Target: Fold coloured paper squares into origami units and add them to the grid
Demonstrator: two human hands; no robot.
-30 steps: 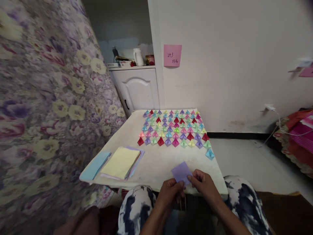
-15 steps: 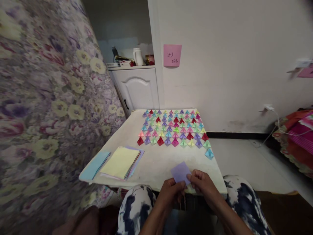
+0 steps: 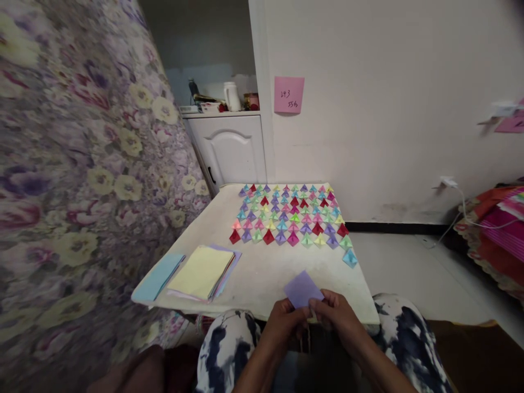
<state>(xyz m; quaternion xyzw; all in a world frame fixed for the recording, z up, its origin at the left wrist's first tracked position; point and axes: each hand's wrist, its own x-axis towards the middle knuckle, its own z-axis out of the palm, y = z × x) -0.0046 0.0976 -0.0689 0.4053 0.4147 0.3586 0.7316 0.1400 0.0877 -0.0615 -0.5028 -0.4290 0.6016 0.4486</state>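
Note:
A small square of purple paper point(image 3: 303, 289) is held between both hands at the table's front edge, one corner pointing away from me. My left hand point(image 3: 285, 322) pinches its near left edge, fingers curled beneath. On the near right side my right hand point(image 3: 334, 311) grips the paper with thumb and fingers closed. The two thumbs come close together at the near corner. Beyond the hands, rows of small folded paper pieces point(image 3: 293, 238) in many colours cover the far part of the table, and one blue folded piece point(image 3: 350, 258) lies nearest on the right.
On the white tabletop point(image 3: 262, 273) at left sit a stack of yellow and other coloured paper point(image 3: 202, 271) and a blue paper stack point(image 3: 158, 277). A pink note point(image 3: 289, 95) hangs on the wall. A floral curtain point(image 3: 90, 164) borders the left side, a white cabinet point(image 3: 231, 147) stands behind.
My right hand has shifted slightly left, its thumb now nearer the left thumb at the paper's near corner. The purple paper has turned and moved a little left.

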